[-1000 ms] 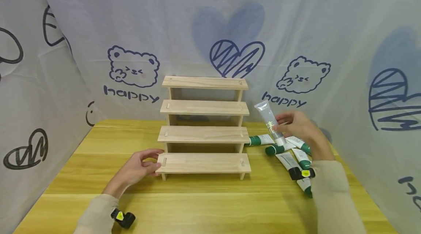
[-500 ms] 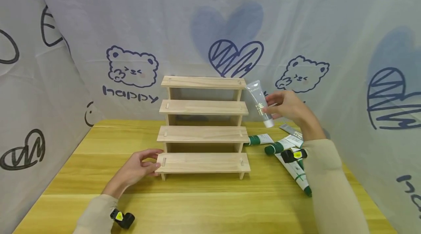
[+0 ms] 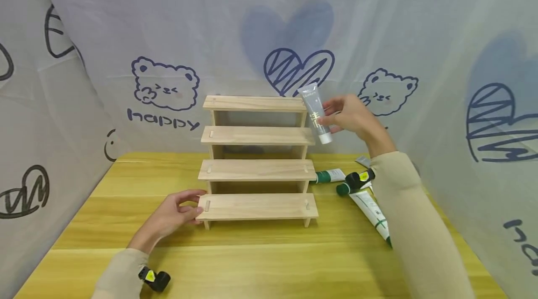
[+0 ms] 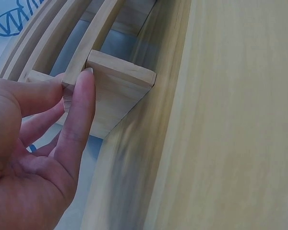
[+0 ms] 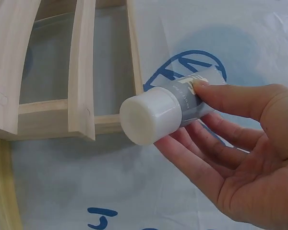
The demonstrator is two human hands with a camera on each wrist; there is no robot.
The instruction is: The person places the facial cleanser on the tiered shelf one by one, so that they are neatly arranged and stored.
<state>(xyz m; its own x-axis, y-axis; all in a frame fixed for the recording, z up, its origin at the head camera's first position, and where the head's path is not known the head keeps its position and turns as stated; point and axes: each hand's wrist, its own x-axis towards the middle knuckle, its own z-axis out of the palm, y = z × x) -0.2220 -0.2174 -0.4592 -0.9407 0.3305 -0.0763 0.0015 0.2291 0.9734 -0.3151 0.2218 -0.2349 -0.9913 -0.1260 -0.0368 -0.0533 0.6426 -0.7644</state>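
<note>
A wooden four-step display rack [image 3: 257, 206] stands on the table. My left hand [image 3: 170, 217] pinches the left end of its lowest shelf between thumb and fingers; the left wrist view shows the shelf board [image 4: 93, 45] between them. My right hand [image 3: 346, 114] holds a grey tube [image 3: 315, 113] with a white cap, thumb on one side and fingers on the other. The tube is raised, cap down and slightly tilted, overlapping the right end of the top shelf [image 3: 254, 103] in the head view. In the right wrist view its white cap [image 5: 146, 117] points toward the camera.
Several white tubes with green caps lie right of the rack, one tube [image 3: 329, 176] close by its side, another [image 3: 371, 215] partly under the right sleeve. A grey tube [image 3: 363, 161] lies behind them. A printed cloth [image 3: 235, 23] hangs at the back and sides.
My right hand has lifted the grey tube from above the pile up and leftward to the top shelf's right end. The left hand keeps its grip on the lowest shelf.
</note>
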